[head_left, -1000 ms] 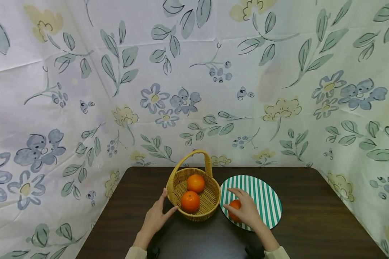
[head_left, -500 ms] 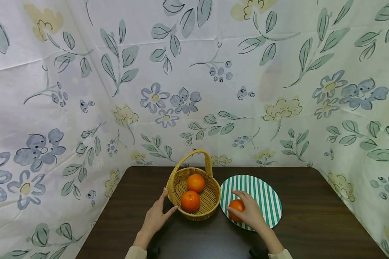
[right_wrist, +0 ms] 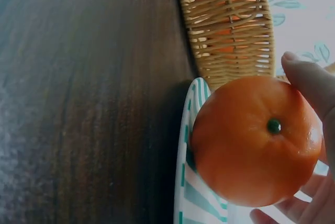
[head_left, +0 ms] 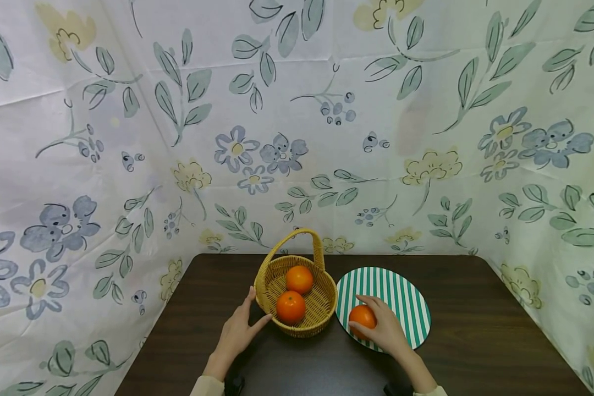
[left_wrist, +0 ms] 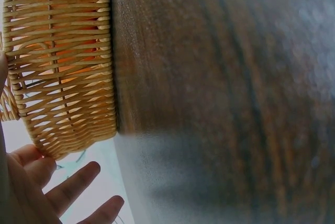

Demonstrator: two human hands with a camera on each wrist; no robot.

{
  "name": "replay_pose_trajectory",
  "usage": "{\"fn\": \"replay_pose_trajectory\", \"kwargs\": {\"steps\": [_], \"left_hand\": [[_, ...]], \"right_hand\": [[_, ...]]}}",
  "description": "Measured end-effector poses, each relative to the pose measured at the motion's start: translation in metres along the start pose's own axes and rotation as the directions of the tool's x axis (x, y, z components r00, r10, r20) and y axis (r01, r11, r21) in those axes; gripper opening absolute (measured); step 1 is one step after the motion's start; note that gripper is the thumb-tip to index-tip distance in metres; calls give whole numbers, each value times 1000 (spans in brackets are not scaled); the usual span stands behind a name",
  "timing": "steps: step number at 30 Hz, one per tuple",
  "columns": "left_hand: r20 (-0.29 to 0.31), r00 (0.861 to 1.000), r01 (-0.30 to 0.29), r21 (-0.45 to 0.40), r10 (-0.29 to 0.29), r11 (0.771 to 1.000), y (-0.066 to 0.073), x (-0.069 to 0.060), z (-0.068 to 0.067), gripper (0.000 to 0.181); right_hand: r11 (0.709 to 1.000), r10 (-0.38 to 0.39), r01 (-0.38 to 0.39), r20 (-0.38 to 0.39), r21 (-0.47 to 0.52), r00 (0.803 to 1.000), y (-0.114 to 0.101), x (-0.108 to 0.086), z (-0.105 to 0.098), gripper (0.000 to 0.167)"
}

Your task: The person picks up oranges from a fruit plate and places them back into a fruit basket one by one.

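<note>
In the head view my left hand [head_left: 237, 330] is beside a yellow wicker basket [head_left: 322, 308] with an arched handle. Its fingers are spread, with fingertips against the woven side [left_wrist: 68, 88] in the left wrist view. Two oranges, one behind [head_left: 299, 279] and one in front [head_left: 290, 307], lie inside. My right hand [head_left: 388, 330] is around a third orange [head_left: 363, 321] on a green-and-white striped round plate [head_left: 401, 291]. In the right wrist view this orange [right_wrist: 256, 140] shows a green stem spot; the thumb lies loosely at its upper side, the other fingers partly hidden behind it.
The basket and plate stand side by side on a dark brown wooden table [head_left: 485, 330]. A white cloth [head_left: 297, 137] printed with flowers and leaves hangs behind the table and along its sides.
My right hand has shifted slightly right and down, so more of the plate's orange shows. That orange stays in about the same spot. My left hand and the basket have not visibly moved.
</note>
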State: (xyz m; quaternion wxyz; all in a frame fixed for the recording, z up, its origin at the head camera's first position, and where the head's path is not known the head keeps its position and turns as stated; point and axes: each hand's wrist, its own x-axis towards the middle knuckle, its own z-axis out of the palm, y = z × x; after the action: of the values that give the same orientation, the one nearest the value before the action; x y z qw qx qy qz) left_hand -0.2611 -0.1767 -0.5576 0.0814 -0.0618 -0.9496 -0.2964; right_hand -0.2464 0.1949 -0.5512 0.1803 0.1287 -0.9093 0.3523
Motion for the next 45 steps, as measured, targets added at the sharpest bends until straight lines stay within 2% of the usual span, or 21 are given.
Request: {"fn": "replay_pose_trajectory", "kwargs": {"steps": [14,21,28,45], "left_hand": [[9,1000,17,-9,-17,1000,2,1,-3,90],[0,1000,11,-4,-11,1000,1,2,-2,91],[5,1000,12,-9,-12,1000,2,2,-2,91],[-4,1000,1,-9,-1,1000,-3,0,2,91]], "right_hand": [[996,82,-83,54,28,995,2,-5,1,68],[996,82,-84,53,43,995,3,-6,2,72],[989,101,-107,61,102,993,6,-5,4,70],[989,92,-96,45,108,995,-2,1,3,66]]}}
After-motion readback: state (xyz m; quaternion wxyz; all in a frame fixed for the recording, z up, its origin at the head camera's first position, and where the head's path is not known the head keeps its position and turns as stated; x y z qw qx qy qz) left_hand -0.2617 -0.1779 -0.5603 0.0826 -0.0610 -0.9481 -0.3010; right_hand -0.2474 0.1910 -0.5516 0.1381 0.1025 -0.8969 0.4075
